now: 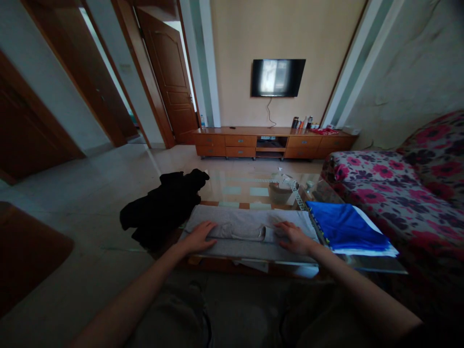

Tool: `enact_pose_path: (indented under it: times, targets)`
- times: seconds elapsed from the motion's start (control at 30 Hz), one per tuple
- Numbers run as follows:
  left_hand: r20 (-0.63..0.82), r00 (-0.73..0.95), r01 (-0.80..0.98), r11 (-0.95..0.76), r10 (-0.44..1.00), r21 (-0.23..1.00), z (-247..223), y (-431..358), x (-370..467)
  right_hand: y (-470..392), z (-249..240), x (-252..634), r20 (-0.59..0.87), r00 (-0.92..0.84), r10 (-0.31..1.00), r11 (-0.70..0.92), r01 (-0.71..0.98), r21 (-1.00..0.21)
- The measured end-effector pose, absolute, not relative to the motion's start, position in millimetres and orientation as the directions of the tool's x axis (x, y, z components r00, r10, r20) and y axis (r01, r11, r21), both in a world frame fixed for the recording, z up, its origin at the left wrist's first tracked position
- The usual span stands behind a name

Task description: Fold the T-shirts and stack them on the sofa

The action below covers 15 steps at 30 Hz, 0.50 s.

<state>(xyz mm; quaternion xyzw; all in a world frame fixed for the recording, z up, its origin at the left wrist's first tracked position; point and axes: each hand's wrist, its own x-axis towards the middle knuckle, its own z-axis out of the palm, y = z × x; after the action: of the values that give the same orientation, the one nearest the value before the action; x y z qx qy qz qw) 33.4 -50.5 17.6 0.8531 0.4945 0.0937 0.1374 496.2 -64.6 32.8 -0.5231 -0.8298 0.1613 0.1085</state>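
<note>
A grey garment (250, 217) lies folded into a wide flat shape on the glass table, with its collar opening near the middle. On its left part rests my left hand (200, 237), fingers spread and flat on the cloth. My right hand (294, 238) lies on the right part, fingers apart, beside the collar. Neither hand grips anything that shows. Black clothing (163, 205) is heaped at the table's left end. To the right sits a folded blue and white cloth (348, 227).
The glass table (384, 265) has a bowl-like item (282, 191) behind the garment. A floral sofa (391, 183) stands on the right. Farther back are a low wooden cabinet (241, 141) and a wall television (278, 78). A brown furniture edge (29, 251) is at the left.
</note>
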Motion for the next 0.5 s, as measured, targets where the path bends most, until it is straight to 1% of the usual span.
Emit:
enact_pose_path:
  times: [0.13,0.23,0.33,0.43,0.5]
  targets:
    - [0.060,0.548,0.749,-0.522,0.834,0.409,16.3,-49.8,61.5,-59.0,23.5,467.2,0.045,-0.419,0.907,0.380,0.768,-0.515]
    - [0.057,0.611,0.696,-0.570,0.789,0.437,22.5,-55.9,62.9,-66.9,23.7,467.1,0.045,-0.503,0.863,0.439,0.704,-0.558]
    - [0.039,0.670,0.662,-0.620,0.741,0.421,28.6,-66.4,57.0,-81.5,25.0,473.3,0.006,-0.580,0.815,0.495,0.690,-0.528]
    - [0.045,0.686,0.660,-0.647,0.726,0.382,29.8,-72.4,53.4,-92.0,25.2,476.6,-0.054,-0.592,0.804,0.507,0.730,-0.458]
    - [0.041,0.699,0.660,-0.667,0.714,0.345,28.4,-71.8,53.8,-93.7,28.0,476.6,-0.067,-0.606,0.792,0.521,0.730,-0.442]
